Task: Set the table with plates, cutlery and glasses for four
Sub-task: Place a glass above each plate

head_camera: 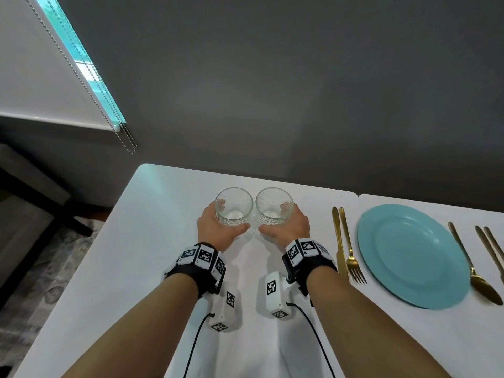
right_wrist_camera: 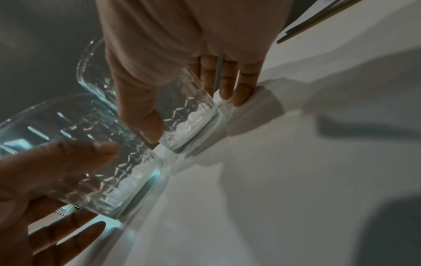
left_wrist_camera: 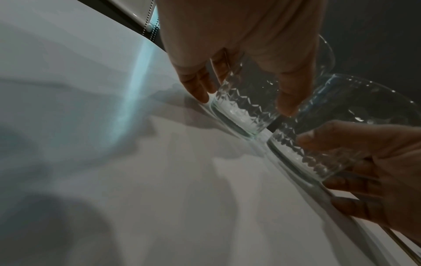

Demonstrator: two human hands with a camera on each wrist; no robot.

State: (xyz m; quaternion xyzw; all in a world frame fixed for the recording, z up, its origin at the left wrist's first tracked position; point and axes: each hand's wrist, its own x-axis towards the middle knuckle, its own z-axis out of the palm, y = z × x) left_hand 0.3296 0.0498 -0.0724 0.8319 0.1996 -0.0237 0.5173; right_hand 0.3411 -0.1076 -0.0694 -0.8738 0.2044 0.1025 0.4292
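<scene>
Two clear patterned glasses stand side by side near the far edge of the white table [head_camera: 141, 255]. My left hand [head_camera: 218, 227] grips the left glass [head_camera: 234, 207], thumb on its near side and fingers round the far side. My right hand [head_camera: 289, 227] grips the right glass [head_camera: 274, 205] the same way. In the left wrist view the left glass [left_wrist_camera: 241, 108] has its base at the table surface, with the right glass [left_wrist_camera: 318, 144] just beside it. The right wrist view shows the right glass [right_wrist_camera: 189, 117] and the left glass [right_wrist_camera: 91, 162] nearly touching.
To the right a teal plate [head_camera: 411, 255] lies with a gold knife [head_camera: 338, 241] and fork [head_camera: 351, 252] on its left and a gold spoon [head_camera: 471, 266] on its right. More gold cutlery [head_camera: 491, 246] shows at the right edge. A grey wall stands behind the table.
</scene>
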